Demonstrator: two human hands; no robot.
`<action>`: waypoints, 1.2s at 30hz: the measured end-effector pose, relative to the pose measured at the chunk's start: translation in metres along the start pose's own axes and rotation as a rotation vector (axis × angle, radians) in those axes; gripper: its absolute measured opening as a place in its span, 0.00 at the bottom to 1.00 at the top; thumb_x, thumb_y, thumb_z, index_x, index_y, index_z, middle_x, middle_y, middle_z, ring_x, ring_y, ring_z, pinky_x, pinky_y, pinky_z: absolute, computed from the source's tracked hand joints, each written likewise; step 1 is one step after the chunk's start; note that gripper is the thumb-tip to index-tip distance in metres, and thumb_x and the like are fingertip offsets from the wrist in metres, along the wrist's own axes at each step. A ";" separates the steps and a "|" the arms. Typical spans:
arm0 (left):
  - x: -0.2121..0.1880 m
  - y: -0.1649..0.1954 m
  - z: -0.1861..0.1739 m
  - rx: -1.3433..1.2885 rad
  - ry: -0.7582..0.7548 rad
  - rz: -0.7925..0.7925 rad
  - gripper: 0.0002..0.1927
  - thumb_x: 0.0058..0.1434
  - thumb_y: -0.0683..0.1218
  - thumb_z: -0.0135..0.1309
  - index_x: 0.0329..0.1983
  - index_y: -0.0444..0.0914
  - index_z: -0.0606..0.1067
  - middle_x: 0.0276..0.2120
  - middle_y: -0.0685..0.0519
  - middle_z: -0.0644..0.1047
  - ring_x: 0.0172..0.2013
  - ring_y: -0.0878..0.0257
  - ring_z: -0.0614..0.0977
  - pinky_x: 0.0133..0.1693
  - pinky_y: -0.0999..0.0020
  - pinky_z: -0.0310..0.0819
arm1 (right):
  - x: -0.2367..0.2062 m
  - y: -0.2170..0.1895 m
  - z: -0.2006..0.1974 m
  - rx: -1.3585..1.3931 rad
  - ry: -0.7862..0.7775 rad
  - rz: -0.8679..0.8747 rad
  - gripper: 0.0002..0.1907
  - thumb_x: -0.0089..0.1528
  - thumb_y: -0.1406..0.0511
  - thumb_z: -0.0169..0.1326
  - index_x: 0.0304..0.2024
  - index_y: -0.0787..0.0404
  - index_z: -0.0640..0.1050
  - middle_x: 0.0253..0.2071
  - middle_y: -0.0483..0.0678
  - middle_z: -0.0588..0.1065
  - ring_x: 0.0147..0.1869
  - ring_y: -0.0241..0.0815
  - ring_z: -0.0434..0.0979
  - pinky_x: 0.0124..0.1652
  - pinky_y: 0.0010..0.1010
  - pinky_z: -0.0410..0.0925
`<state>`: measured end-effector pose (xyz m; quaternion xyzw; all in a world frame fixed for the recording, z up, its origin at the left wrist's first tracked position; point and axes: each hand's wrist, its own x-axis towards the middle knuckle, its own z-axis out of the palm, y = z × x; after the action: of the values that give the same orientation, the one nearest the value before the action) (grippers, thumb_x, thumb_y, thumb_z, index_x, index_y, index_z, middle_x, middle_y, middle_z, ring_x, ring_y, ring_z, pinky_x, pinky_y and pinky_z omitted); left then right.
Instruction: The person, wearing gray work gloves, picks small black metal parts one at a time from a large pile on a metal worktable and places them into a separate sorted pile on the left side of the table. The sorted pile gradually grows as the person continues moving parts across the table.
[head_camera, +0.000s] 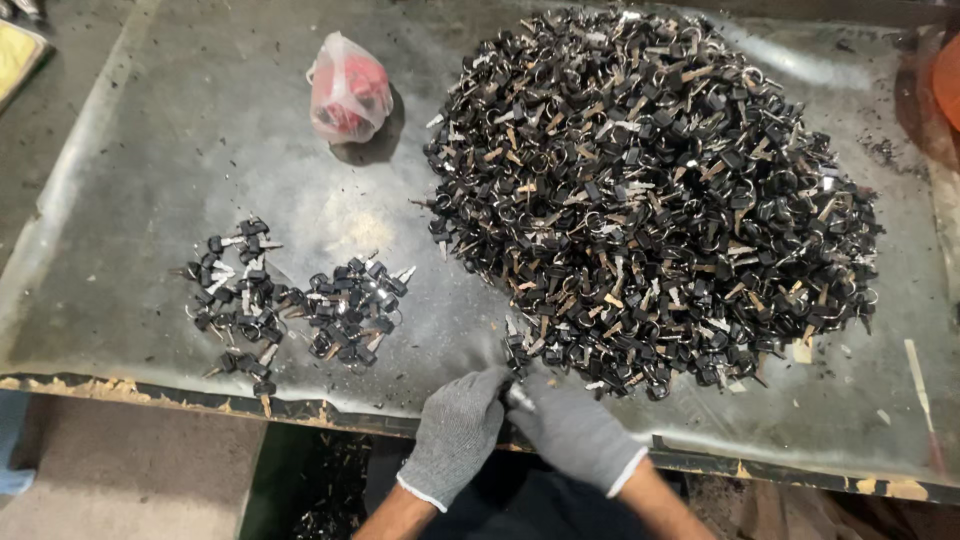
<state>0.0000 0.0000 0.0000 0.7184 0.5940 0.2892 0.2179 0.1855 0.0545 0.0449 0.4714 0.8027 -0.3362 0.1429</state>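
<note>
- Table (150, 150): worn metal sheet.
- Big key pile (650, 190) right; two small piles (290, 300) left; red bag (347, 88) far.
- My left hand (455, 435) and right hand (575, 430), gloved, meet at near edge.
- Both grips pinched on one key (519, 397).
- Key: light, stiff, slick blade. I'd hold the black head.

Probably black-plastic-headed metal keys (650, 190)

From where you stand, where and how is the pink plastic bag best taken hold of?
Probably by the knotted neck at the upper left of the pink plastic bag, coming from above: it narrows there, while the body is bulging, and bare table surrounds it.
</note>
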 end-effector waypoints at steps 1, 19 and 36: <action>0.001 0.007 -0.004 -0.046 0.003 -0.062 0.23 0.57 0.41 0.59 0.56 0.41 0.72 0.38 0.49 0.82 0.38 0.52 0.85 0.41 0.57 0.79 | -0.007 0.001 0.002 0.066 0.068 0.069 0.29 0.69 0.53 0.53 0.65 0.63 0.64 0.63 0.61 0.70 0.61 0.62 0.73 0.60 0.46 0.60; -0.007 0.029 -0.011 0.151 0.124 0.023 0.08 0.55 0.44 0.60 0.37 0.39 0.77 0.27 0.49 0.77 0.29 0.51 0.81 0.30 0.55 0.74 | -0.021 -0.011 0.017 0.104 0.205 0.143 0.34 0.64 0.59 0.51 0.70 0.62 0.60 0.47 0.59 0.77 0.43 0.56 0.84 0.40 0.44 0.78; 0.005 0.035 -0.049 -0.217 -0.207 -0.163 0.09 0.56 0.48 0.63 0.35 0.39 0.82 0.30 0.51 0.83 0.33 0.56 0.85 0.40 0.61 0.79 | -0.031 0.001 -0.001 0.286 0.492 -0.355 0.30 0.63 0.61 0.53 0.64 0.70 0.65 0.47 0.65 0.79 0.44 0.59 0.84 0.41 0.44 0.77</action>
<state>-0.0065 -0.0037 0.0598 0.6661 0.5899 0.2574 0.3769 0.2021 0.0350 0.0621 0.4064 0.8275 -0.3412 -0.1836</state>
